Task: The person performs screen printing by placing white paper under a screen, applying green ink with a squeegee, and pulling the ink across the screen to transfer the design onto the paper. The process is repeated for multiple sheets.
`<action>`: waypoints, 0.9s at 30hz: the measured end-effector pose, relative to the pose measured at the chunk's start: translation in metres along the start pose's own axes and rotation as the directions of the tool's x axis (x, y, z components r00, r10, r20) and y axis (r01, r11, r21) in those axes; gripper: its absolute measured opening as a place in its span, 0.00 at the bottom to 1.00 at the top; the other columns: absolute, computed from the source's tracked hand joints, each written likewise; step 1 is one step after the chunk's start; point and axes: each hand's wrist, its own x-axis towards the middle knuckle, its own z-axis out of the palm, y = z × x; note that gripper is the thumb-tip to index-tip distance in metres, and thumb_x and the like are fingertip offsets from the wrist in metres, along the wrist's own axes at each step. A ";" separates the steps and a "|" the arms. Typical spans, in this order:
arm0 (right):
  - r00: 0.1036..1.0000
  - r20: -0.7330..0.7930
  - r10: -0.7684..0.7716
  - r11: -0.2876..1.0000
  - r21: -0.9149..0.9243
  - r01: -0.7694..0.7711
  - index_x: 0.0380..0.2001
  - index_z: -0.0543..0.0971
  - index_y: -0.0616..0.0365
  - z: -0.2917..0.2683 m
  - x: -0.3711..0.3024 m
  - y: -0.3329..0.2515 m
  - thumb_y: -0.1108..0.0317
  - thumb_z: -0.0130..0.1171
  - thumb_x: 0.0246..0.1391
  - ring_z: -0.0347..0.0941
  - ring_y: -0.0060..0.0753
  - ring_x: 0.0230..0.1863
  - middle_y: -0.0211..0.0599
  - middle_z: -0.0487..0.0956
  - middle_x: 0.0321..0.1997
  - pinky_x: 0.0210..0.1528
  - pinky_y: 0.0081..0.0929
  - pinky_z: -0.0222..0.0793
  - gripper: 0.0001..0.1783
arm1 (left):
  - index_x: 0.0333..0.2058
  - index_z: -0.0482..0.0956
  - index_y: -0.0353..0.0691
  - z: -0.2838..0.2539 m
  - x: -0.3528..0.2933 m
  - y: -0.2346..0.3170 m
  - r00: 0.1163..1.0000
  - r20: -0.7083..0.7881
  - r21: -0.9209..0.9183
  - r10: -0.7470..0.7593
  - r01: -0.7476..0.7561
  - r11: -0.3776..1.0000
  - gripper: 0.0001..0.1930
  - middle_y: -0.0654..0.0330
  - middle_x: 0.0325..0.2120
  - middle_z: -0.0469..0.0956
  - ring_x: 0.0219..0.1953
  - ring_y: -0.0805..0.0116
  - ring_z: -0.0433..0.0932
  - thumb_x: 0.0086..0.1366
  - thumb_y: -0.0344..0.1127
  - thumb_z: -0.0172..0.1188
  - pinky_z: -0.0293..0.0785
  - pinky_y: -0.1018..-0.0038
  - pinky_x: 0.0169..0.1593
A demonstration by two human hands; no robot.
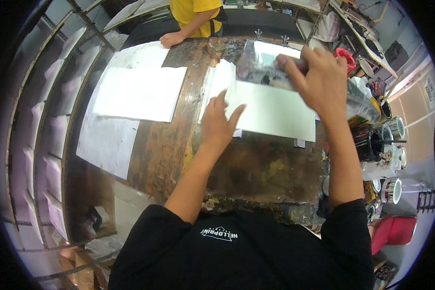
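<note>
White sheets of paper (275, 108) lie on the dark board in front of me. My left hand (218, 121) is over their left edge, fingers spread and holding nothing; whether the fingertips touch the paper I cannot tell. Narrower white sheets (222, 77) stick out beyond those fingers. Higher up on the right, my right hand (319, 77) is curled at the edge of a blurred, partly see-through panel (256, 67), which looks like a screen printing frame. Metal clamps (285, 39) stand at the table's far edge behind it.
Another stack of white paper (140, 92) lies on the stained wooden table (162, 140) to the left. Across the table a person in a yellow shirt (193, 14) rests a hand at its edge. Ink cans (391, 191) crowd the right side; a rack (58, 125) stands left.
</note>
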 end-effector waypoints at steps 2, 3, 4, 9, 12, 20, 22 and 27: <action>1.000 0.006 -0.001 1.000 0.004 0.001 0.24 0.78 0.58 -0.002 0.020 0.008 0.35 0.58 0.63 0.73 0.46 0.30 0.39 0.75 0.25 0.42 0.42 0.60 0.33 | 0.54 0.78 0.32 0.006 -0.021 -0.030 0.999 0.054 0.359 0.002 -0.021 0.933 0.25 0.49 0.38 0.79 0.43 0.47 0.77 0.68 0.45 0.68 0.75 0.57 0.46; 1.000 0.010 -0.002 1.000 0.009 0.002 0.24 0.79 0.59 -0.003 0.028 0.011 0.34 0.56 0.64 0.73 0.47 0.29 0.40 0.75 0.24 0.42 0.41 0.60 0.35 | 0.53 0.79 0.32 0.009 -0.028 -0.035 0.996 0.089 0.405 -0.029 -0.009 0.914 0.23 0.49 0.39 0.79 0.44 0.46 0.77 0.68 0.44 0.68 0.74 0.57 0.46; 1.000 0.020 0.014 1.000 0.016 -0.014 0.24 0.79 0.59 -0.003 0.035 0.013 0.33 0.55 0.64 0.73 0.47 0.28 0.41 0.75 0.23 0.41 0.41 0.61 0.36 | 0.52 0.79 0.32 0.010 -0.032 -0.035 0.991 0.120 0.446 -0.060 0.000 0.895 0.22 0.48 0.40 0.79 0.44 0.46 0.76 0.68 0.43 0.67 0.74 0.57 0.46; 0.992 0.069 0.107 0.992 0.058 -0.111 0.18 0.79 0.61 -0.011 0.066 0.016 0.30 0.52 0.63 0.76 0.46 0.24 0.45 0.77 0.19 0.34 0.44 0.67 0.41 | 0.40 0.81 0.35 0.020 -0.036 -0.039 0.999 0.037 0.424 0.022 -0.036 0.905 0.13 0.51 0.33 0.79 0.38 0.49 0.76 0.67 0.39 0.66 0.71 0.57 0.42; 0.985 0.073 0.154 0.984 0.085 -0.160 0.15 0.78 0.64 -0.016 0.074 0.015 0.32 0.55 0.62 0.77 0.50 0.25 0.49 0.77 0.18 0.33 0.45 0.69 0.41 | 0.30 0.80 0.38 0.018 -0.030 -0.031 0.998 -0.036 0.336 0.042 -0.028 0.941 0.10 0.53 0.27 0.76 0.33 0.48 0.74 0.68 0.37 0.65 0.69 0.55 0.40; 0.974 0.106 0.199 0.977 0.053 -0.206 0.18 0.82 0.65 -0.021 0.080 0.018 0.31 0.54 0.62 0.79 0.51 0.26 0.52 0.79 0.19 0.36 0.45 0.72 0.42 | 0.27 0.85 0.33 -0.006 0.044 0.013 0.982 -0.090 -0.059 -0.164 0.159 0.986 0.12 0.46 0.21 0.80 0.26 0.46 0.81 0.64 0.37 0.67 0.75 0.56 0.34; 0.973 0.130 0.192 0.977 0.069 -0.202 0.19 0.82 0.65 -0.024 0.077 0.016 0.30 0.53 0.62 0.80 0.53 0.28 0.52 0.80 0.20 0.38 0.46 0.74 0.42 | 0.26 0.84 0.32 -0.020 0.061 -0.010 0.983 -0.109 0.000 -0.145 0.146 0.989 0.14 0.45 0.23 0.83 0.26 0.47 0.83 0.63 0.39 0.68 0.77 0.59 0.35; 0.988 0.080 0.135 0.985 0.094 -0.142 0.22 0.84 0.64 -0.014 0.069 0.013 0.28 0.51 0.62 0.82 0.56 0.32 0.53 0.82 0.23 0.42 0.49 0.75 0.44 | 0.37 0.89 0.36 -0.088 0.086 -0.153 0.966 -0.202 0.450 -0.160 0.237 0.861 0.20 0.43 0.39 0.86 0.39 0.45 0.85 0.65 0.51 0.68 0.79 0.57 0.46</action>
